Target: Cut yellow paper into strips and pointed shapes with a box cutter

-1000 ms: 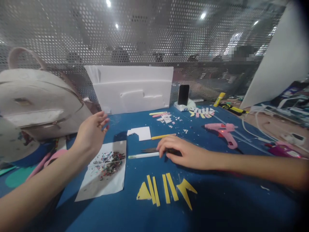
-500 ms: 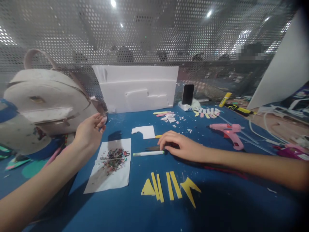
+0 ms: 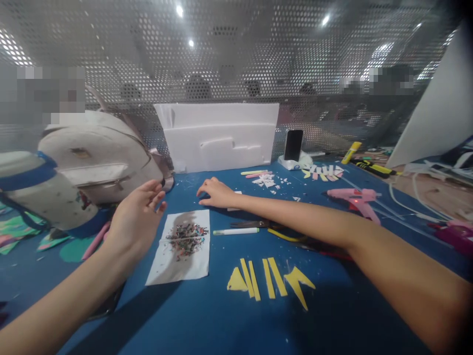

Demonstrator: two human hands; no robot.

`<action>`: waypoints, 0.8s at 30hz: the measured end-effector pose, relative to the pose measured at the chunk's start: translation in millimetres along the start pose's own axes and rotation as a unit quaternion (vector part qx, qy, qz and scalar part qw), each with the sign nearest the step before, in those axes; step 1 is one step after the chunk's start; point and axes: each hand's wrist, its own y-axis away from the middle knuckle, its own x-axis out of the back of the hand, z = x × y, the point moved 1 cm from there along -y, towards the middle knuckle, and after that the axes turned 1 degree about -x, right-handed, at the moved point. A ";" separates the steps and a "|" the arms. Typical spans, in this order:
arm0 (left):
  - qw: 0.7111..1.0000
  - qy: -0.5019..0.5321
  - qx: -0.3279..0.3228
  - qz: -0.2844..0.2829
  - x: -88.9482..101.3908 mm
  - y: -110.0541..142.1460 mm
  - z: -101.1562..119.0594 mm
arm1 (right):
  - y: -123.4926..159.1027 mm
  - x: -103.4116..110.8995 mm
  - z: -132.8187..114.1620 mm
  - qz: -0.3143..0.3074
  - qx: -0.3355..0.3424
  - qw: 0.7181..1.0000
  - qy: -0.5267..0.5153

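My left hand (image 3: 138, 214) hovers beside the white paper sheet (image 3: 199, 268), its fingers loosely bent and apart, with nothing visible in them. On that sheet lies a heap of small multicoloured bits (image 3: 186, 241). Farther out, my right hand (image 3: 218, 193) reaches across the blue table, fingers curved downward and apart, holding nothing I can see. Its wrist partly hides a white foam piece (image 3: 236, 193). Below the right forearm are scissors (image 3: 254, 224) with dark blades and a white marker with green ends (image 3: 236, 231). Nearer to me lie several yellow strips and offcuts (image 3: 275, 276).
A pale backpack (image 3: 99, 148) and a white-and-blue bottle (image 3: 48, 192) stand at left. White foam sheets (image 3: 221, 133) lean at the back, near a phone on a stand (image 3: 293, 145). A pink glue gun (image 3: 354, 195), cables and a yellow-black cutter (image 3: 371, 167) lie at right.
My right hand has moved left and away from me, off the scissors and marker to the far side of the white foam piece. My left hand stays about where it was. The view has shifted slightly left.
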 end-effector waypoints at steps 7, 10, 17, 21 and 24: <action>0.999 -0.018 0.019 0.037 17.7 -9.3 8.8 | -9.5 -0.8 15.4 -0.011 -0.013 0.998 -0.063; 0.999 -0.025 0.022 0.035 19.7 -17.5 5.6 | -8.9 13.3 27.8 -0.004 -0.024 0.993 -0.114; 0.998 -0.057 0.026 0.009 14.8 -35.4 -10.4 | -12.8 56.2 43.1 0.096 -0.035 0.969 -0.225; 0.993 -0.102 0.024 -0.048 6.0 -44.5 -17.2 | -12.6 85.1 40.2 0.177 -0.042 0.945 -0.273; 0.981 -0.147 0.008 -0.124 -4.8 -54.6 -20.1 | -10.1 100.1 34.6 0.213 -0.037 0.928 -0.302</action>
